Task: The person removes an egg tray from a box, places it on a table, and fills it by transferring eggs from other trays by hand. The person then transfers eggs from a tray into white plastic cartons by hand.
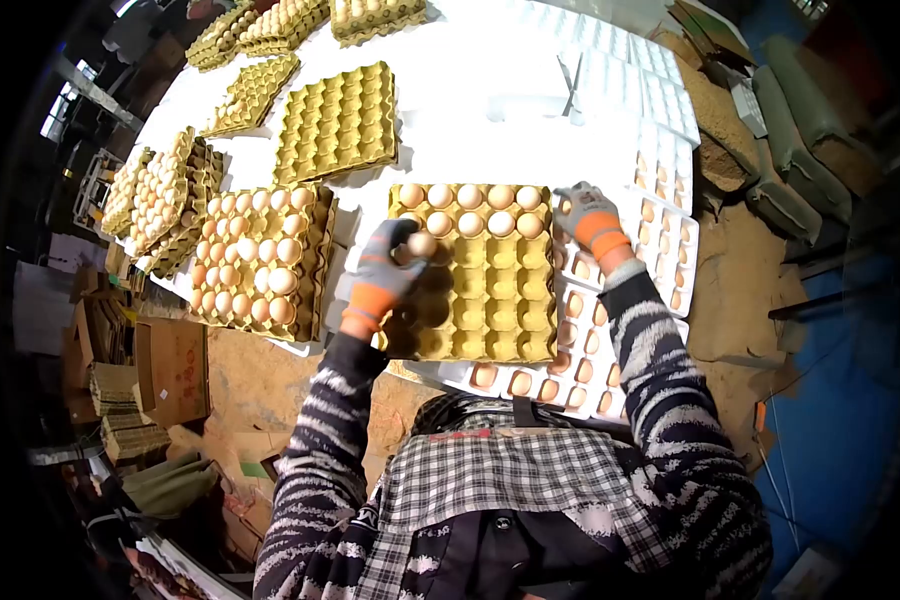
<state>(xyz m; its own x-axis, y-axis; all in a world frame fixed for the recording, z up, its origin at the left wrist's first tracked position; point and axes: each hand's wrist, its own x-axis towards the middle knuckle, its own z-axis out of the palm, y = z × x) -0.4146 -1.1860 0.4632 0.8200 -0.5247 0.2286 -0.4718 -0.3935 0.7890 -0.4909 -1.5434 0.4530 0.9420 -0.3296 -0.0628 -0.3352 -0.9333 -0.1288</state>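
My left hand (382,270), in a grey and orange glove, is closed on an egg (422,244) above the left side of a yellow egg tray (500,290). Two rows of eggs (469,197) fill the far end of this tray, and its nearer cups show bare. At the tray's right edge, my right hand (590,215) is gloved alike, with its fingers curled down over the white trays. A small patch of egg colour shows by its fingertips; whether it is gripped is hidden. White trays with single eggs (573,305) lie under and beside that hand.
Left of me stands a stack of egg-filled trays (260,255), with an egg-less yellow tray (338,122) behind it. More loaded trays (165,190) line the table's left side. White trays (660,90) run along the right edge. Cardboard boxes (170,370) sit on the floor at left.
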